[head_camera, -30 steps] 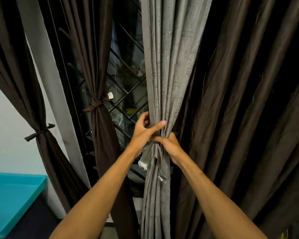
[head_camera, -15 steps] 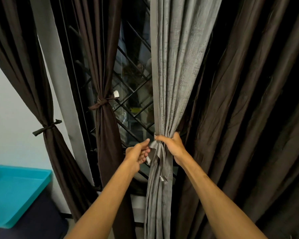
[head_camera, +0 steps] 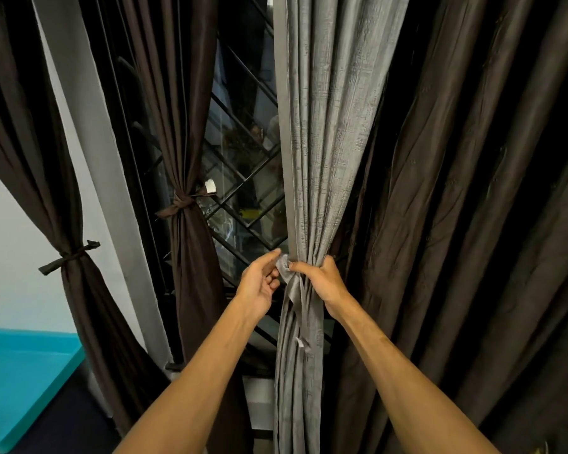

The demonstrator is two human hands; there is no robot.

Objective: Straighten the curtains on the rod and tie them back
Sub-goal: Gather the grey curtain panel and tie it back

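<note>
Curtains crowd a dim window bay, with a teal tub (head_camera: 20, 371) low at the near left edge. Nearest the camera, two bare forearms reach up to the waist of the grey curtain (head_camera: 325, 142), which hangs in the middle and is gathered into a narrow bundle. The right hand (head_camera: 322, 283) has its fingers wrapped round that bundle and its thumb pressed on the pale tie strip (head_camera: 284, 267) at the front. The left hand (head_camera: 259, 283) is just beside it, palm towards the camera and fingers loosely curved, with the forefinger at the strip's loose end; whether it pinches the strip cannot be told. Behind and to the right hangs an untied brown curtain (head_camera: 473, 224), full and loose. Further back to the left, the middle brown curtain (head_camera: 191, 257) and the far-left brown curtain (head_camera: 46, 191) are each already cinched with a knotted band. Beyond them are the window grille (head_camera: 243, 198) and a pale wall (head_camera: 7, 240). The step in hand looks to be knotting the grey curtain's tie. The next move likely calls for the left hand to take the loose end and pull it snug while the right holds the gather tight, so the folds do not slip.
</note>
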